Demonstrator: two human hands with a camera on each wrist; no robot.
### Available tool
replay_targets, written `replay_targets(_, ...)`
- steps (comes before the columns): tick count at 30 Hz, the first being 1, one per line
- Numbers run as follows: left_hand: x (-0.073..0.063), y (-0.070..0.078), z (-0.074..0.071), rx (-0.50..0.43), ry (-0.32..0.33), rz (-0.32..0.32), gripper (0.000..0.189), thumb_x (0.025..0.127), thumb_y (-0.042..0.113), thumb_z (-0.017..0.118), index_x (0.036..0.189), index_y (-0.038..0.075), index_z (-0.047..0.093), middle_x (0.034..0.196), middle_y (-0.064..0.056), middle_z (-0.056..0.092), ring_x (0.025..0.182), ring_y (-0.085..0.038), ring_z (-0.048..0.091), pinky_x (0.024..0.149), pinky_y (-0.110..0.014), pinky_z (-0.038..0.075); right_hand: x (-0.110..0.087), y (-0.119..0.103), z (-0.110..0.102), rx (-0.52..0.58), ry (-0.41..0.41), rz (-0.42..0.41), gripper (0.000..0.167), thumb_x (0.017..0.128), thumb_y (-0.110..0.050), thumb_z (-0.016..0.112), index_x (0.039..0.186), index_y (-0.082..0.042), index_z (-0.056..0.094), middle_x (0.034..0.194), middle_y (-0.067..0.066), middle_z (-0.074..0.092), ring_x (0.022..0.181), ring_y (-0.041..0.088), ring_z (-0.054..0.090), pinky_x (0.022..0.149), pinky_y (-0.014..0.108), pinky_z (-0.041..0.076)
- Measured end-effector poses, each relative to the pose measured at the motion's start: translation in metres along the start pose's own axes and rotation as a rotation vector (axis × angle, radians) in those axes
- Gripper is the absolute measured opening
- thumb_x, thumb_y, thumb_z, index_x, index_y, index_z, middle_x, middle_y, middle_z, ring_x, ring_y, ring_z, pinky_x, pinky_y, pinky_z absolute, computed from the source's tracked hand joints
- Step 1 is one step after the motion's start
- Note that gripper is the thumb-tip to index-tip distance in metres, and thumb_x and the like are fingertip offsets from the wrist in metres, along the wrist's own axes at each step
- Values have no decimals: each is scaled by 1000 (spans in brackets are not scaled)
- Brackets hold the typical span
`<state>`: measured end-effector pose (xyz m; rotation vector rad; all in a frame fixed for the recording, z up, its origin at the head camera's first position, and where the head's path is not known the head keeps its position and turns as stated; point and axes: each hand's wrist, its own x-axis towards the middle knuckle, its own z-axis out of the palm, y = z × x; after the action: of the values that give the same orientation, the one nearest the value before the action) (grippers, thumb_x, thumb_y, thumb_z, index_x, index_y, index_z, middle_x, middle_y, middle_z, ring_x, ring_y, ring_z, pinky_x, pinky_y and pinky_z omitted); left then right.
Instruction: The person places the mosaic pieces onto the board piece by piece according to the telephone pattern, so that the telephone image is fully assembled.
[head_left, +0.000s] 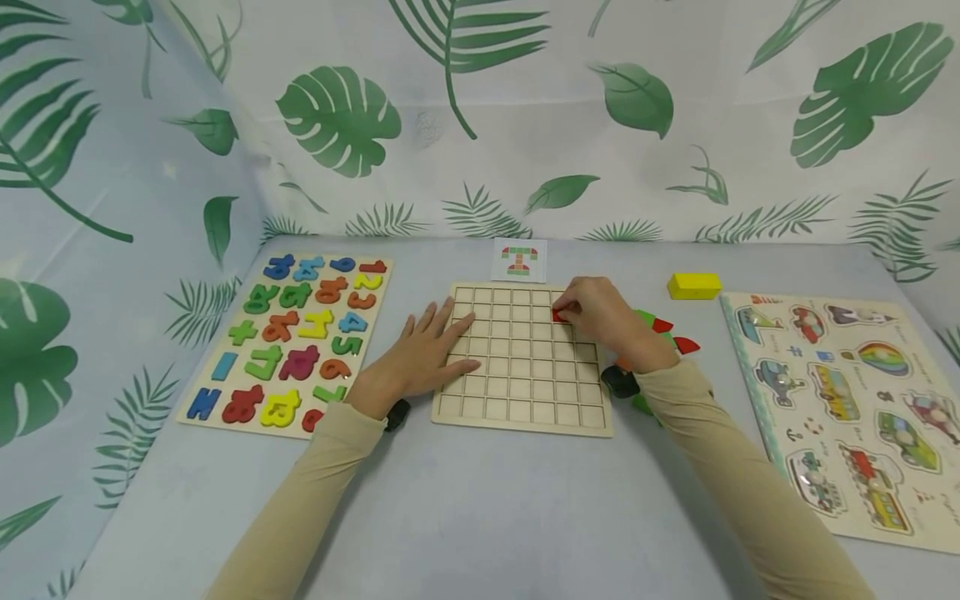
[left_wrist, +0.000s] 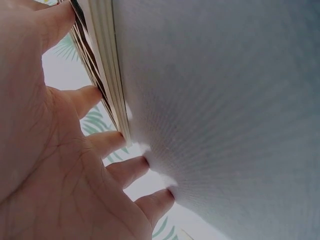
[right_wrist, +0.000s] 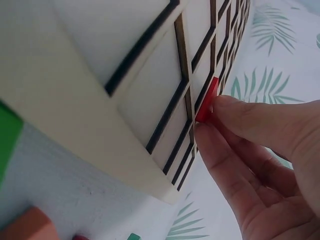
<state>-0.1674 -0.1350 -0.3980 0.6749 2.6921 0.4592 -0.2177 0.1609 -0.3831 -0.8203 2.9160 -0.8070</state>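
Observation:
A pale wooden grid board (head_left: 522,428) with square cells lies in the middle of the table. My left hand (head_left: 422,357) spreads over its left edge; in the left wrist view thumb and some fingertips touch the board's side and the others rest on the tabletop. Between thumb and fingers my right hand (head_left: 600,315) pinches a small red piece (right_wrist: 207,101) at a cell near the board's upper right corner. Most of that piece is hidden by the hand in the head view. Behind the board lies a card (head_left: 519,261) printed with a red, green and orange block pattern.
Loose red (head_left: 686,344) and green pieces lie right of the board, partly under my right forearm. A yellow block (head_left: 693,286) sits behind them. A number puzzle board (head_left: 247,428) is at left, a picture puzzle board (head_left: 765,400) at right. Leaf-patterned cloth rises behind.

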Motion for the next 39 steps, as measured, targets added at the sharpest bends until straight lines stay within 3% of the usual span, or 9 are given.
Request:
replay_targets(6,-1,1,-1,-7,2,7,78,109,50,50,169,13,18,174,-22,-3,159,-45,-3,124,-65,3,-5,-1,-1,-10,-16,-6,16,89,15,73,105,14,77,100,25,72,90,37,72,79,44,60)
replay_targets(11,-1,1,-1,-9,4,6,78,109,49,51,169,13,18,174,-22,-3,159,-45,-3,124,-65,3,-14,0,-10,79,-39,-20,20,92,13,70,112,15,74,107,25,73,96,39,72,87,49,59)
replay_targets(18,-1,2,-1,-9,8,6,77,109,49,50,169,13,18,174,-22,-3,159,-45,-3,124,-65,3,-33,10,-44,109,-47,-15,22,98,4,69,118,11,73,117,25,71,103,41,70,93,54,57)
replay_targets(28,-1,0,-1,-4,3,0,77,110,49,49,169,13,18,173,-22,-4,159,-46,-3,124,-64,3,-60,30,-85,70,-61,69,21,97,2,70,118,7,75,110,18,74,100,33,70,94,54,55)
replay_targets(31,-1,0,0,-4,3,1,77,110,49,49,169,13,18,174,-22,-4,159,-46,-3,124,-64,3,-67,36,-88,46,-82,96,22,96,2,72,118,6,75,108,16,74,99,32,70,92,51,57)
replay_targets(39,0,0,1,-9,4,3,77,110,49,49,169,13,18,174,-22,-3,159,-46,-3,124,-65,3,-83,54,-85,13,-142,71,20,90,7,76,109,4,78,100,8,77,91,27,72,80,33,59)
